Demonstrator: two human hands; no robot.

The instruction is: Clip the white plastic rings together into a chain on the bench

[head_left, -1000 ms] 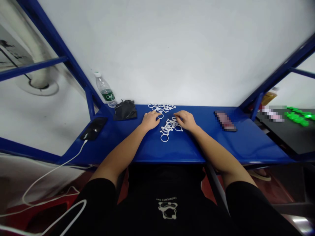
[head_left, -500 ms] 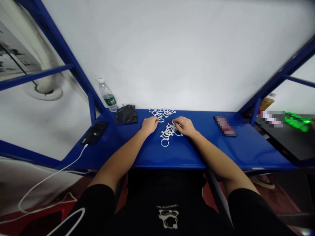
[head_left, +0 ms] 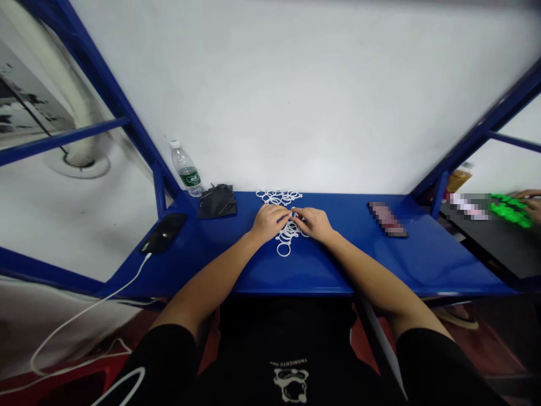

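Observation:
My left hand [head_left: 270, 221] and my right hand [head_left: 313, 222] meet fingertip to fingertip over the blue table. Both are closed in a pinch, and a small bit of white shows between them, part of a white plastic ring [head_left: 292, 210]; the fingers hide most of it. Just below my fingers lies a pile of white rings [head_left: 289, 231] with small knobs, partly covered by my hands. One ring [head_left: 283, 249] sits at the pile's near end. Farther back, against the wall, another group of white rings [head_left: 276, 197] is spread out.
On the left are a water bottle [head_left: 189, 172], a black plastic bag [head_left: 217, 201] and a black phone [head_left: 164, 232] with a white cable [head_left: 88, 309]. A blurred-out phone [head_left: 387, 219] lies right. Another person's hand [head_left: 533, 208] is by green items [head_left: 509, 210] at far right.
My left hand has moved right with the ring, and its fingertips now meet those of my right hand. Another person's hand has come into view at far right.

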